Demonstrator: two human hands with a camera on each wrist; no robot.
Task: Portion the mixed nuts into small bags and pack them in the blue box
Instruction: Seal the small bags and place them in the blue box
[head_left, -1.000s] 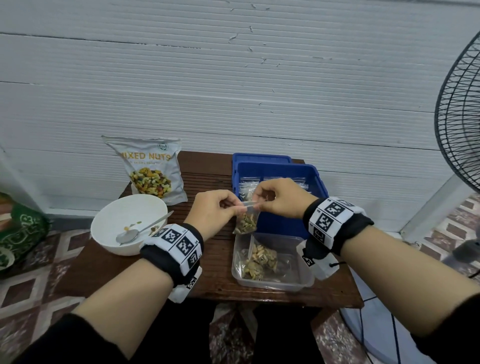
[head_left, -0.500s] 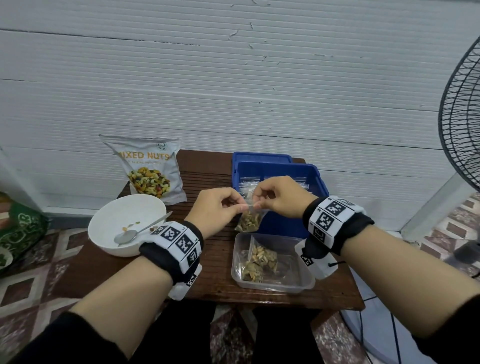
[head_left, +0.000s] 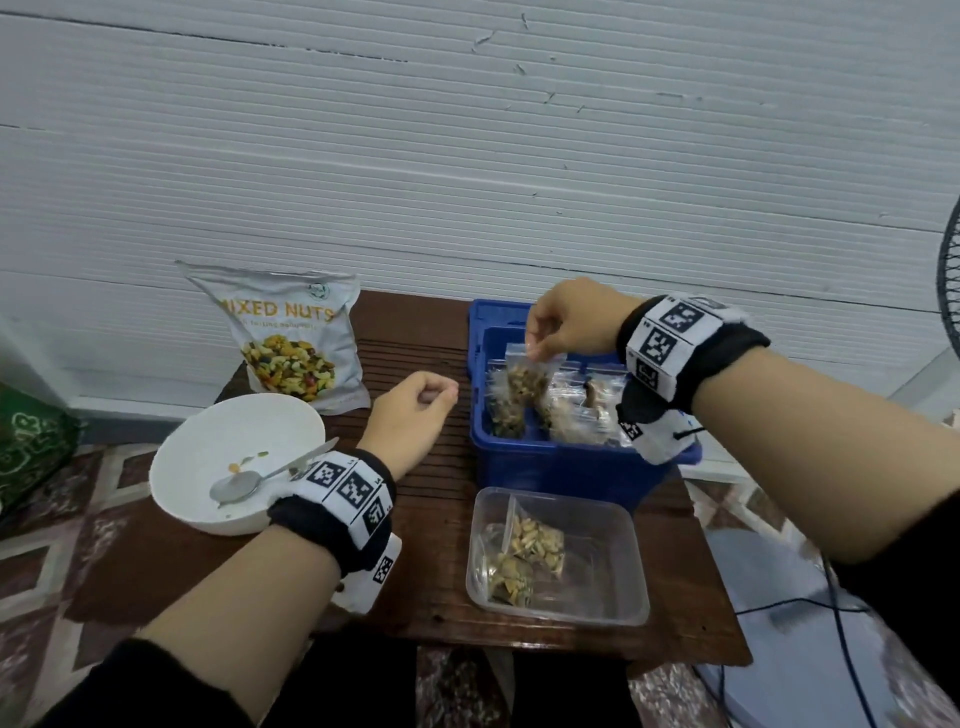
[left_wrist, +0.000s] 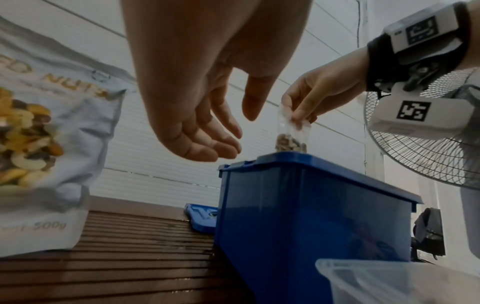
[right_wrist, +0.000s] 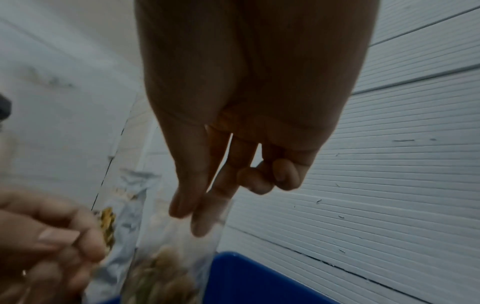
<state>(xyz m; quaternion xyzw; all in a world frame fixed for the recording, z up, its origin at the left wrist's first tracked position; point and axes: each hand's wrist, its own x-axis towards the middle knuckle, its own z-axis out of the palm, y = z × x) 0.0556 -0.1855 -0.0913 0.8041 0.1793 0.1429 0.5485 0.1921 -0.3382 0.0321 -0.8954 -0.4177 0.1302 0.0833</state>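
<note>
Sitting nearest on the wooden table, a clear plastic tub holds two small filled bags. Left of it stands a white bowl with a spoon and a few leftover nuts inside. The left hand hovers above the table with its fingers loosely curled, holding nothing. Farther back, the right hand pinches the top edge of a small clear bag of nuts, which hangs upright with its lower end inside the blue box (several other filled bags already lie there). At the wall leans the mixed nuts pouch, and the blue lid lies behind the box.
</note>
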